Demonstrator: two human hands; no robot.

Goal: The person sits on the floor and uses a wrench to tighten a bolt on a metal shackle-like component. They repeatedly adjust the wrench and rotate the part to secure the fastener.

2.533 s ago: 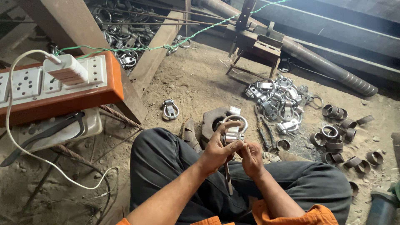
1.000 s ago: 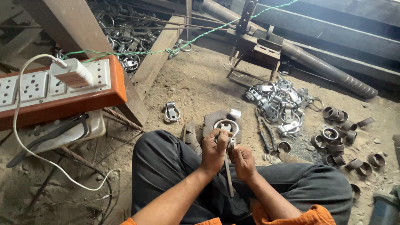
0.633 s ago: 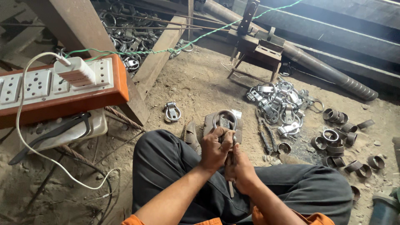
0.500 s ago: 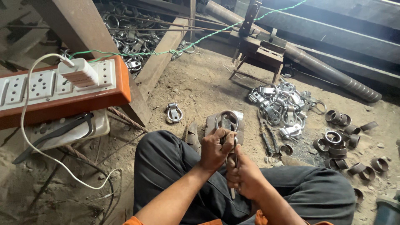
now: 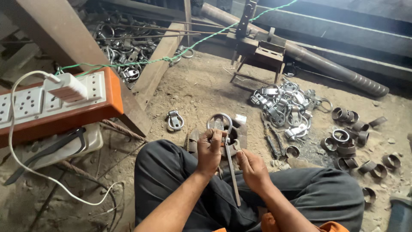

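My left hand (image 5: 210, 151) grips a round metal ring clamp (image 5: 219, 123) and holds it upright over a metal block (image 5: 238, 133) on the dirt floor. My right hand (image 5: 252, 167) holds a thin metal rod (image 5: 232, 172) that runs from the clamp's base down toward my lap. Both hands sit close together above my dark trousers (image 5: 180, 180). The clamp's lower part is hidden behind my left fingers.
A pile of finished ring clamps (image 5: 285, 109) lies to the right, with short pipe rings (image 5: 349, 141) beyond. A single clamp (image 5: 174, 120) lies left of the block. An orange power strip box (image 5: 56, 105) with a white plug stands at left. A small metal stand (image 5: 259, 49) is behind.
The clamp has come down from in front of me onto the metal block. My hands have drawn closer together, and the right hand now grips the rod lower.
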